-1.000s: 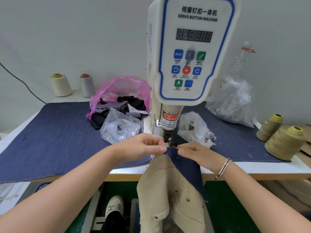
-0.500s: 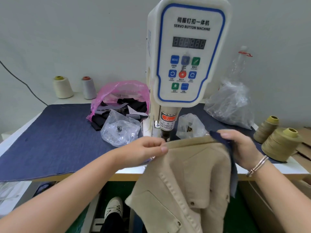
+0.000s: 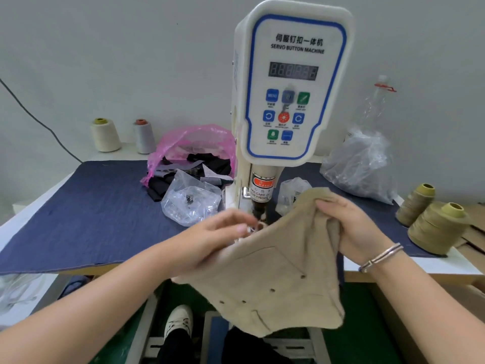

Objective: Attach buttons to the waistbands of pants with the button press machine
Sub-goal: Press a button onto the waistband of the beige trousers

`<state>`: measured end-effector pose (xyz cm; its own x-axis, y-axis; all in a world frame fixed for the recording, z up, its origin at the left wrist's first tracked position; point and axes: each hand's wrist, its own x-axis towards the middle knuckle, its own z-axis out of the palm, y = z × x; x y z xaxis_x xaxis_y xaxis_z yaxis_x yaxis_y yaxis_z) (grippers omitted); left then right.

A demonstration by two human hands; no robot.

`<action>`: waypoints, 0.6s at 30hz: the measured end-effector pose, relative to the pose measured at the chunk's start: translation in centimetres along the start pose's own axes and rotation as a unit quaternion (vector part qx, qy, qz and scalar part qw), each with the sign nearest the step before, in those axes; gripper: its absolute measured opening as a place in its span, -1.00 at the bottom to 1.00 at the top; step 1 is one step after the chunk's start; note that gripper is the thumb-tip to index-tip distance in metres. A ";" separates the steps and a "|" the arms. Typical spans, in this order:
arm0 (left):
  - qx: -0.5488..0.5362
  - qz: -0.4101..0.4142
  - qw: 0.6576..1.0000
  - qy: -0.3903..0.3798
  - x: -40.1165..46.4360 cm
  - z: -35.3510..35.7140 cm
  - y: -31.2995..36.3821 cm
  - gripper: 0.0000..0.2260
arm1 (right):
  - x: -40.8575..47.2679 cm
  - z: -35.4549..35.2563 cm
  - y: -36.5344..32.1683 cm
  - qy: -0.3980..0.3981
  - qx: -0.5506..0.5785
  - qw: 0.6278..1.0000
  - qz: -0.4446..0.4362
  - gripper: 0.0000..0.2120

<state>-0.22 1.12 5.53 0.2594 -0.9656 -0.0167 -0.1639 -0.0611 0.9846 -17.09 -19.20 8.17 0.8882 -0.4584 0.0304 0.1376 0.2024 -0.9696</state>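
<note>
Both hands' grip still on beige pants (image 3: 275,271), right hand (image 3: 351,227) now higher, left hand (image 3: 223,237) blurred.

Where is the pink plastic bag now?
In the head view, the pink plastic bag lies on the blue denim mat, just left of the button machine, behind a clear bag.

Back left corner: a cream thread cone (image 3: 105,135) and a grey thread cone (image 3: 143,136) stand upright, just beside each other.
Table cover: dark blue cloth (image 3: 86,206).
Pink plastic bag (image 3: 193,145): open, dark fabric scraps spilling out.
Right edge: two olive thread spools (image 3: 438,227), close together.
Far right, back: crumpled clear bag (image 3: 363,166), a clear bottle (image 3: 378,101) behind it.
Under the table: a white shoe (image 3: 179,321).
</note>
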 end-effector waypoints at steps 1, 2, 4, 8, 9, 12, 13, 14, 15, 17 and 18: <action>0.049 -0.020 0.998 -0.020 -0.9 -0.4 -0.8 -0.63 | 0.1 -0.3 0.0 0.011 0.041 0.999 0.001 -0.80; 0.086 -0.042 0.995 -0.037 -1.6 -0.5 -1.4 -0.57 | 0.1 -0.3 0.0 0.017 0.063 0.998 -0.002 -0.78; 0.150 -0.067 0.986 -0.035 -2.6 -0.6 -2.5 -0.52 | 0.3 -0.4 0.0 0.034 0.089 0.995 0.004 -0.76; 0.302 0.003 0.952 0.043 -3.3 -1.2 -3.3 -0.84 | 0.5 -1.6 -0.1 0.079 0.184 0.980 0.017 -0.69; 0.281 0.016 0.958 0.048 -3.4 -1.5 -2.9 -0.88 | 0.4 -2.0 0.0 0.089 0.182 0.979 0.012 -0.71; 0.114 0.051 0.992 0.012 -3.3 -1.7 -0.2 -0.87 | 0.4 -2.6 1.0 0.188 -0.105 0.974 -0.067 -0.84; 0.069 0.057 0.996 -0.002 -3.1 -1.5 1.0 -0.88 | 0.2 -2.4 1.5 0.248 -0.247 0.930 -0.115 -0.84; 0.040 0.059 0.997 -0.019 -2.7 -1.2 2.0 -0.90 | -0.2 -1.7 1.8 0.267 -0.336 0.885 -0.180 -0.82; 0.026 0.061 0.997 -0.041 -2.3 -0.9 3.0 -0.91 | -0.8 -0.7 2.1 0.232 -0.377 0.863 -0.243 -0.83; 0.021 0.062 0.994 -0.087 -1.4 -0.1 4.4 -0.95 | -2.2 2.0 2.6 0.029 -0.360 0.890 -0.279 -0.81; 0.030 0.061 0.992 -0.102 -0.9 0.3 4.9 -0.95 | -2.6 3.4 2.7 -0.080 -0.312 0.920 -0.223 -0.76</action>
<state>-1.51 1.58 10.35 0.0367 -0.9975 0.0605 -0.2392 0.0500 0.9697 -17.52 -14.49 6.27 0.8642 -0.2319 0.4466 0.2706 -0.5341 -0.8009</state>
